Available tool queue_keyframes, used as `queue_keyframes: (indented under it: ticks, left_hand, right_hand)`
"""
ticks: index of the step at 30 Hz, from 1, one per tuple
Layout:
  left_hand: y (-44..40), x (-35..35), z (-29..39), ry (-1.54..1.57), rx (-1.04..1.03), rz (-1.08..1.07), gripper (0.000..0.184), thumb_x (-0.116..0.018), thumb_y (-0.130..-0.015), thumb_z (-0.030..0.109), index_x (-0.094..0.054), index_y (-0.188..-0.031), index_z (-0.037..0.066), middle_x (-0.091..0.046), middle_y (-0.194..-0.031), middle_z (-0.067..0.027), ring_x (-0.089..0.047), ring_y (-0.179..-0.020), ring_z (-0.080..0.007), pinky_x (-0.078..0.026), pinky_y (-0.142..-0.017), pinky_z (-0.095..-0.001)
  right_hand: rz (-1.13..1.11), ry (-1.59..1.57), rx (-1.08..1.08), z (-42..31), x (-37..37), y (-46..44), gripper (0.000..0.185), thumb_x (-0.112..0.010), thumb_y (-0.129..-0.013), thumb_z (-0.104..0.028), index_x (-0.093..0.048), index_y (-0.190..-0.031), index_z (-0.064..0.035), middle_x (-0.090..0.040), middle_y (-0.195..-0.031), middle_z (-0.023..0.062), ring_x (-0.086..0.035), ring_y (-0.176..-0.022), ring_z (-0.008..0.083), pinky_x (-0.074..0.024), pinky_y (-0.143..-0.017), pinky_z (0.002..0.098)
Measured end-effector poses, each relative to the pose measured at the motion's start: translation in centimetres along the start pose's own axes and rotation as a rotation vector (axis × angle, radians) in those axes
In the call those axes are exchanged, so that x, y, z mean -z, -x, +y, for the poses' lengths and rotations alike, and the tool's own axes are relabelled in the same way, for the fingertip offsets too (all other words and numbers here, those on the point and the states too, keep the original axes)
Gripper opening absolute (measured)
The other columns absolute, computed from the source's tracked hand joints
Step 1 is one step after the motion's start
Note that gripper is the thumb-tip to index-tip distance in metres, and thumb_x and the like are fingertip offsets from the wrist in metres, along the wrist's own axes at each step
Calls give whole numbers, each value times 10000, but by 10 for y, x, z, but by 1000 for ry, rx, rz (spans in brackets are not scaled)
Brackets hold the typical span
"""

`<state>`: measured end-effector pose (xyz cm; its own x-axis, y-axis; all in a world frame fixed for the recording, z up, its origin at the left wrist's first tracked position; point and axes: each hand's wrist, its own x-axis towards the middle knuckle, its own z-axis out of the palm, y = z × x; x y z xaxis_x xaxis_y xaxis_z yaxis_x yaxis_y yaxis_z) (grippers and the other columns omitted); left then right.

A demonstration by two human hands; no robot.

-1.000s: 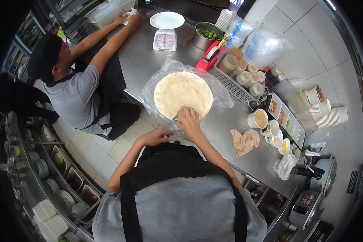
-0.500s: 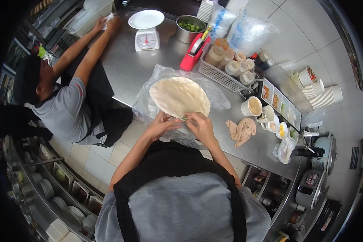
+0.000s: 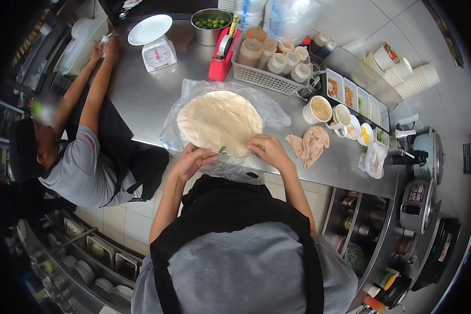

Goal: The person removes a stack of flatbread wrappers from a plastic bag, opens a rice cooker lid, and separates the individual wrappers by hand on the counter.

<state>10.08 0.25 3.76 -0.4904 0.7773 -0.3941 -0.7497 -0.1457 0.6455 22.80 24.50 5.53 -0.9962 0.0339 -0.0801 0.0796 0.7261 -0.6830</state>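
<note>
A round, pale flat sheet (image 3: 219, 118) that looks like a wrapper or flatbread lies on clear plastic (image 3: 272, 112) at the counter's front edge. My left hand (image 3: 192, 159) is at its near left edge, fingertips closed by a small green leafy piece (image 3: 222, 150). Whether the fingers grip that piece or the sheet's edge is unclear. At the near right edge, my right hand (image 3: 269, 150) pinches the rim of the sheet between thumb and fingers.
Scale with plate (image 3: 158, 55), pot of green fruit (image 3: 210, 32), red tape dispenser (image 3: 221, 62) and bottle basket (image 3: 267, 78) stand behind. Cups (image 3: 317, 110), topping trays (image 3: 349, 95) and a crumpled cloth (image 3: 311, 145) are right. A co-worker (image 3: 83, 162) works at left.
The view has swung, shifting the counter items left. My left hand came up to the sheet's near edge beside the green piece; my right hand moved from the green piece to the right edge.
</note>
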Motion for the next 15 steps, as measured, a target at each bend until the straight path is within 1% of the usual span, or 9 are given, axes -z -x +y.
queue_keyframes:
  ticks: [2, 3, 5, 8, 11, 12, 15]
  left_hand:
    - [-1, -3, -1, -3, 27, 9, 468, -561, -806, -4, -345, -1216, -71, -555, -1066, -179, -612, -929, -257, -530, -840, -369]
    - [-2, -4, -2, -43, 29, 23, 493, -572, -801, -2, -337, -1230, -68, -552, -1089, -183, -597, -967, -264, -514, -859, -371]
    - [-2, -9, -6, -120, 34, 55, 544, -595, -791, 2, -321, -1258, -61, -545, -1134, -189, -566, -1044, -280, -482, -895, -374]
    - [7, -31, -14, -354, -171, 92, 656, -626, -774, -19, -267, -1323, -1, -486, -1220, -158, -481, -1149, -253, -428, -934, -363]
    - [10, -41, -18, -351, -256, 96, 757, -642, -759, -47, -215, -1373, 73, -414, -1294, -117, -403, -1207, -233, -379, -962, -360]
    - [8, -40, -21, -388, -335, 91, 761, -629, -770, -53, -201, -1381, 101, -383, -1316, -106, -454, -1153, -232, -433, -918, -358]
    - [11, -44, -12, -330, -280, 140, 721, -600, -786, -57, -211, -1375, 90, -409, -1291, -109, -500, -1100, -222, -486, -868, -358]
  right_hand:
    - [134, -26, 85, -17, -1, 4, 262, -630, -770, -165, -618, -1021, -87, -626, -1004, 128, -597, -876, 317, -479, -760, 376]
    - [202, -37, 131, -24, -1, 6, 273, -634, -767, -168, -613, -1028, -90, -625, -1012, 126, -598, -873, 318, -481, -756, 378]
    - [183, 2, 129, -29, 0, 10, 337, -661, -746, -192, -598, -1062, -90, -624, -1027, 124, -605, -865, 318, -484, -756, 368]
    - [189, 26, 131, -39, -1, 11, 386, -673, -731, -215, -581, -1088, -100, -619, -1033, 118, -605, -866, 315, -489, -746, 381]
    - [235, 37, 149, -49, -17, 4, 403, -682, -719, -225, -575, -1087, -103, -617, -984, 115, -606, -852, 307, -492, -732, 392]
    - [257, 44, 154, -52, -23, 1, 407, -686, -714, -227, -575, -1085, -102, -618, -960, 115, -607, -844, 303, -492, -727, 394]
    - [276, 106, 150, -60, -28, -3, 386, -694, -707, -217, -585, -1056, -97, -610, -909, 109, -608, -820, 298, -492, -708, 394]
